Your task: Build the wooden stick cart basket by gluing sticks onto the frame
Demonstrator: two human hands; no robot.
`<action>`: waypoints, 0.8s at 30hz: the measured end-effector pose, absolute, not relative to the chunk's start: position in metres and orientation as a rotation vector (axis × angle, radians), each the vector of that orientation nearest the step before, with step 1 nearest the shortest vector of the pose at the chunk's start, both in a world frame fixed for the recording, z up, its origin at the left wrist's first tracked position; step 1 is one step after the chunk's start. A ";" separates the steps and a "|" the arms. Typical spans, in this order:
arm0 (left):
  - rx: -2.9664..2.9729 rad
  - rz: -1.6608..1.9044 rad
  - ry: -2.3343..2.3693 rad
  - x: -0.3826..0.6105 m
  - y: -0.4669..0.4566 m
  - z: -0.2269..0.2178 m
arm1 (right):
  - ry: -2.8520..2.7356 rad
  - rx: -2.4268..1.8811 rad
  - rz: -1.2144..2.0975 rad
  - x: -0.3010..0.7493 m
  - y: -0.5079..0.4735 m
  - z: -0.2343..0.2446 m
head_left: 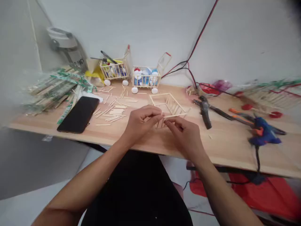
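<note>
A small open basket frame of thin wooden sticks (176, 106) stands on the table in front of me, with upright bars along its far right side. My left hand (145, 121) is closed in a pinch at the frame's near left corner; whatever lies between thumb and forefinger is too small to make out. Close beside those fingertips, my right hand (185, 133) pinches the near rim of the frame. Fingers hide part of the near side. Many short loose sticks (116, 112) lie scattered to the left of the frame.
Two finished-looking miniature stick carts (115, 70) with white wheels stand at the back. A black phone (78, 114) and wrapped stick bundles (56, 88) lie left. Black-handled pliers (205, 112) and a blue glue gun (264, 131) with a cord lie right. A bottle (68, 47) stands back left.
</note>
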State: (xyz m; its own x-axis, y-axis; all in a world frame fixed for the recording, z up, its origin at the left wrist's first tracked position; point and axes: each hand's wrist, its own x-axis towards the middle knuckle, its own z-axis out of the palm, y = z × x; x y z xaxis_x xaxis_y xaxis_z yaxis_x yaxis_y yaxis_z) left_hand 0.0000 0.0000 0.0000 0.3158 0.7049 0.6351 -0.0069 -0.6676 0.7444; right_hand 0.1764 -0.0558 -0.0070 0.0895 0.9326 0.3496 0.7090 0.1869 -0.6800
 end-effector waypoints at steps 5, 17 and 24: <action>1.935 1.379 0.623 0.001 -0.002 0.001 | -1.665 -1.581 0.370 0.176 -0.058 -0.005; 1.918 1.377 0.637 0.000 -0.003 0.001 | -1.628 -1.575 0.376 0.175 -0.059 -0.008; 1.920 1.377 0.638 0.001 -0.002 0.000 | -1.649 -1.565 0.335 0.175 -0.059 -0.008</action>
State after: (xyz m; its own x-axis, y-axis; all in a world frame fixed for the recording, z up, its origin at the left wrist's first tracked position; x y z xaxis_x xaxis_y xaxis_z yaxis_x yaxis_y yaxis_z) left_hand 0.0006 -0.0022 0.0003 0.3197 0.7218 0.6139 0.0019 -0.6484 0.7613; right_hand 0.1754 -0.0588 -0.0084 0.1077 0.9224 0.3708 0.7046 0.1923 -0.6830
